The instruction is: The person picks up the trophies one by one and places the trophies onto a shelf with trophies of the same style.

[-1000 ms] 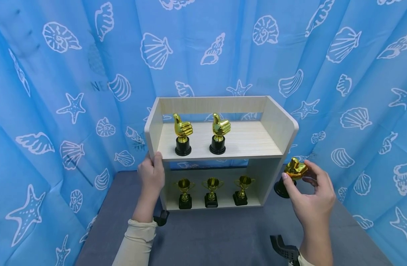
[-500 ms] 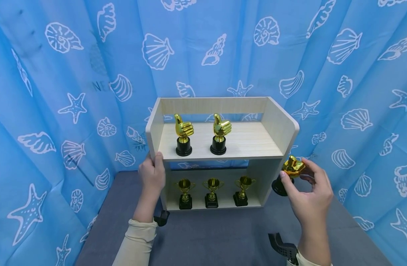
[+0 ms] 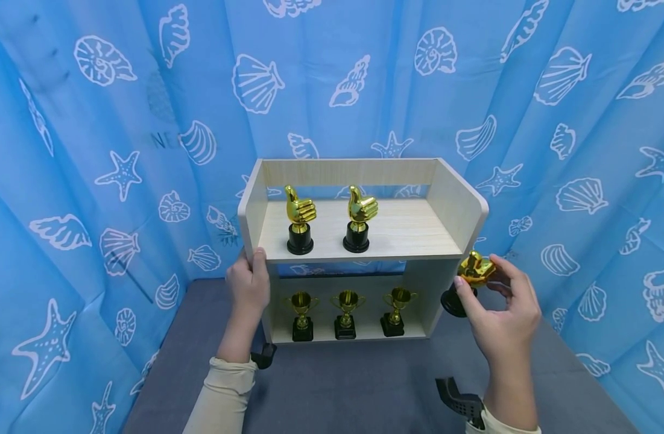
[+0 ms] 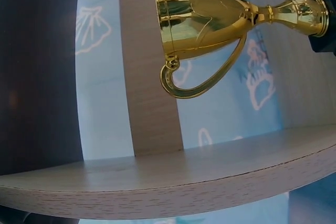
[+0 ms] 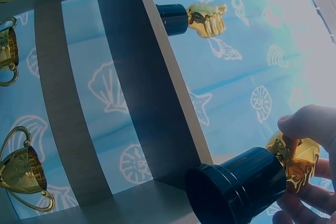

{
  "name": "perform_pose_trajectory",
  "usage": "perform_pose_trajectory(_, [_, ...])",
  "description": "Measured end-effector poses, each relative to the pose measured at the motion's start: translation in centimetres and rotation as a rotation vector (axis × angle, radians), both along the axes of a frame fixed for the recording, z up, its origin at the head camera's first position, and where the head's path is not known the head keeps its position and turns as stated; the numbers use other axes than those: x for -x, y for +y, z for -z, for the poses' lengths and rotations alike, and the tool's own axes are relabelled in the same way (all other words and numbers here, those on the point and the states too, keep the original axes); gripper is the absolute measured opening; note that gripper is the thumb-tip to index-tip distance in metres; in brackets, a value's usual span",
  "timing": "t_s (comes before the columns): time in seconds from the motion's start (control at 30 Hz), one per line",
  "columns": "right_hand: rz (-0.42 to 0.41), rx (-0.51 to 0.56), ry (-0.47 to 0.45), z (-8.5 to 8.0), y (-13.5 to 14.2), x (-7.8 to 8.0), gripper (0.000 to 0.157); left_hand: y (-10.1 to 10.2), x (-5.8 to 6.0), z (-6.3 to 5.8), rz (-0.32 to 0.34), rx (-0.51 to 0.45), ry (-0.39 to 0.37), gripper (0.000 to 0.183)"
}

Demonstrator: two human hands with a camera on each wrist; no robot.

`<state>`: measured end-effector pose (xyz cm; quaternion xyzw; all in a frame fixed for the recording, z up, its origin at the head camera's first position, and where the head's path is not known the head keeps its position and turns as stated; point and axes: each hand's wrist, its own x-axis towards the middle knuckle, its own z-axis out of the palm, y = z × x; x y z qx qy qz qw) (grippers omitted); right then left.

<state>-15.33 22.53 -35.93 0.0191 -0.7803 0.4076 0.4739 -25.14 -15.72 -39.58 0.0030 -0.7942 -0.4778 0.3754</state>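
A gold thumbs-up trophy (image 3: 475,269) on a black round base is pinched by its gold part between thumb and fingers of my right hand (image 3: 505,316), just right of the shelf. It tilts, its base (image 5: 231,190) toward the shelf's side panel in the right wrist view. My left hand (image 3: 248,283) grips the left side panel of the pale wooden two-tier shelf (image 3: 407,229), thumb on its front edge. Two more thumbs-up trophies, a left one (image 3: 300,220) and a middle one (image 3: 359,218), stand upright on the upper tier.
Three gold cup trophies stand on the lower tier: a left cup (image 3: 301,315), a middle cup (image 3: 345,313) and a right cup (image 3: 395,310). Beneath the shelf is a dark grey cloth surface (image 3: 353,386). A blue shell-print curtain (image 3: 332,78) hangs behind and at both sides.
My right hand has shifted slightly left with the thumbs-up trophy, closer to the shelf's right side. The left hand keeps its grip on the shelf.
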Motion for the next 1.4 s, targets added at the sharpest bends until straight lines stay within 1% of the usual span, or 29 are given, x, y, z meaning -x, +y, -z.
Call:
perform_pose_trajectory(0.3, [-0.002,0.012,0.013,-0.1,-0.2,0.3,0.069,0.0,0.1,0.0,-0.005,0.0,0.01,0.042])
perform_pose_trajectory(0.53, [-0.034,0.004,0.037,-0.3,-0.3,0.5,0.069,0.0,0.1,0.0,-0.004,0.002,0.01,0.041])
perform_pose_trajectory(0.67, [-0.045,0.004,0.036,-0.2,-0.4,0.5,0.07,0.0,0.1,0.0,-0.002,0.001,0.012,0.041])
perform_pose_trajectory(0.9, [-0.05,0.008,0.052,-0.2,-0.5,0.8,0.07,-0.1,0.1,0.1,-0.01,0.009,0.009,0.042])
perform_pose_trajectory(1.13, [-0.05,0.011,0.066,-0.5,-0.7,1.0,0.07,-0.1,0.0,0.0,-0.002,0.003,0.003,0.042])
perform_pose_trajectory(1.4, [-0.083,0.022,0.123,-1.1,-1.5,1.4,0.067,0.0,0.0,0.1,0.004,-0.009,-0.008,0.043])
